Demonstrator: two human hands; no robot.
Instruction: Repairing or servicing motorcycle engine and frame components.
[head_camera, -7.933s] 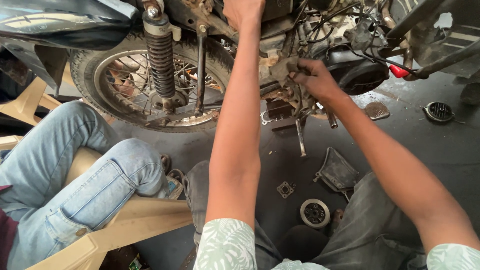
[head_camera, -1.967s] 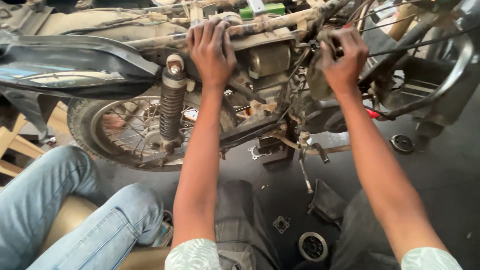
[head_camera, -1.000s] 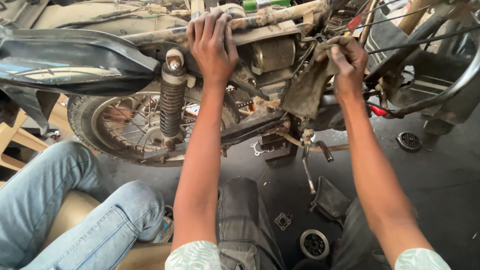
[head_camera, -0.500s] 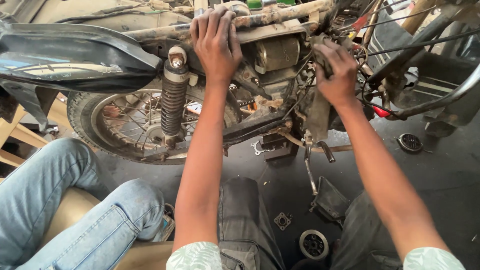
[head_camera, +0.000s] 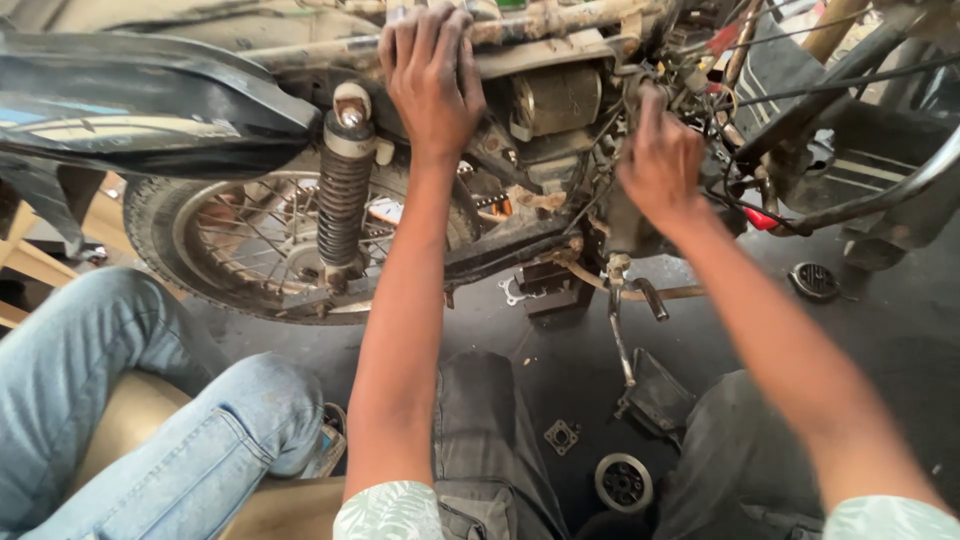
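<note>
Gripping rusty frame tube (head_camera: 560, 20), coiled shock spring (head_camera: 343, 200)

A stripped motorcycle (head_camera: 560, 110) is shown side-on, upright on the floor, its rusty frame tube (head_camera: 560, 20) running along the top. A dusty cylindrical part (head_camera: 555, 100) is mounted just below the tube. Tangled cables (head_camera: 720, 90) are seen to the right, and a coiled rear shock absorber (head_camera: 340, 195) stands beside the spoked rear wheel (head_camera: 250, 240).

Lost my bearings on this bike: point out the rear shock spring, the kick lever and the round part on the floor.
rear shock spring (head_camera: 342, 205), head view, mid coil.
kick lever (head_camera: 620, 335), head view, mid shaft.
round part (head_camera: 624, 483), head view, its dark centre.
</note>
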